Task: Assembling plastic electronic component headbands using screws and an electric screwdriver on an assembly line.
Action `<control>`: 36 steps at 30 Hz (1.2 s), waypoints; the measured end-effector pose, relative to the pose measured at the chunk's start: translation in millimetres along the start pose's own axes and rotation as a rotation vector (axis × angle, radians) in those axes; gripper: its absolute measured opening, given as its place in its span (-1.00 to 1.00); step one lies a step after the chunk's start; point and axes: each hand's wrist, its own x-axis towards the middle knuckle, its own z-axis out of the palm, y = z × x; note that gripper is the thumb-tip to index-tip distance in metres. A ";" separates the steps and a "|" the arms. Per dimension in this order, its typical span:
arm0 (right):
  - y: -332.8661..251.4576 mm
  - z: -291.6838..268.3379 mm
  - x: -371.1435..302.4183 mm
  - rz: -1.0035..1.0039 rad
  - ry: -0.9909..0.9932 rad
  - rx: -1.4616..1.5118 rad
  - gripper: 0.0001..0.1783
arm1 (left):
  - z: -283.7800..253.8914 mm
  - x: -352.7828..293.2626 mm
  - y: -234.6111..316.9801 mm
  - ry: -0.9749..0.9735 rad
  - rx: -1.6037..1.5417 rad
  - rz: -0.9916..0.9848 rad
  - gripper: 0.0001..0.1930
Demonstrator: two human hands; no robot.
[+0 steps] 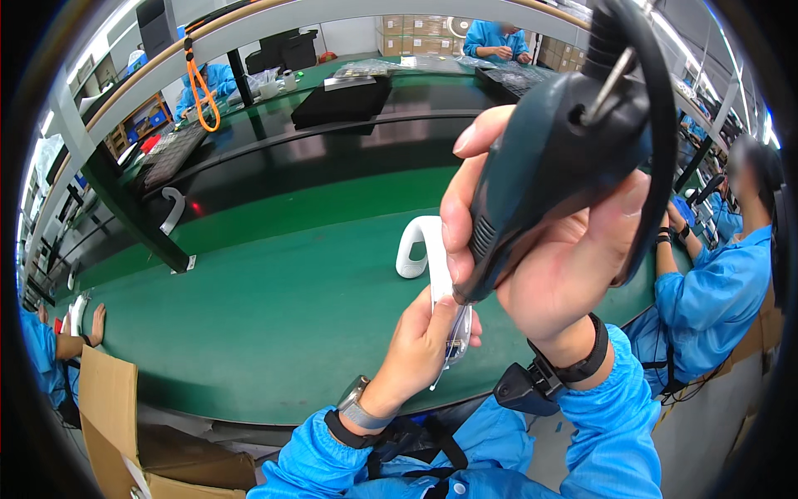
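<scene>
My right hand (565, 287) is wrapped round a dark electric screwdriver (532, 175), held up close with its cable end toward the upper right. The narrow end of the tool points down at a white hook-shaped plastic piece (434, 243). My left hand (418, 343) grips that piece by its lower end, above the green work surface (274, 333). Clear plastic with small parts shows beside my left fingers. Whether the tool's tip touches the piece is hidden behind my hands.
An open cardboard box (108, 403) stands at the lower left. Another white curved piece (173, 209) lies on the dark belt (307, 154), near a black post (137, 208). An orange cord (198, 91) hangs from the rail. Co-workers in blue sit right (715, 283), left and far.
</scene>
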 end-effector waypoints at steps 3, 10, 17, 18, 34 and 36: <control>4.2 2.4 1.2 0.013 0.008 0.033 0.03 | -3.3 -1.7 -1.4 0.009 -0.019 0.001 -0.67; -0.1 2.4 0.6 0.061 0.037 0.009 0.03 | -2.1 -1.7 0.1 0.007 0.009 -0.011 -0.66; -33.4 -43.2 -4.5 -0.231 0.221 -0.197 0.00 | 0.1 -4.0 -2.6 0.005 -0.084 -0.073 -0.61; -40.8 -59.9 -11.9 -0.249 0.273 -0.293 -0.03 | 1.4 -4.4 -1.4 0.004 -0.090 -0.058 -0.61; -29.5 -205.3 -95.4 -0.155 0.601 -0.543 0.01 | 10.8 -0.8 -3.9 0.109 0.035 -0.052 -0.56; -27.4 -202.1 -98.3 -0.201 0.590 -0.520 0.01 | 10.7 -2.3 -3.2 0.123 0.044 -0.053 -0.55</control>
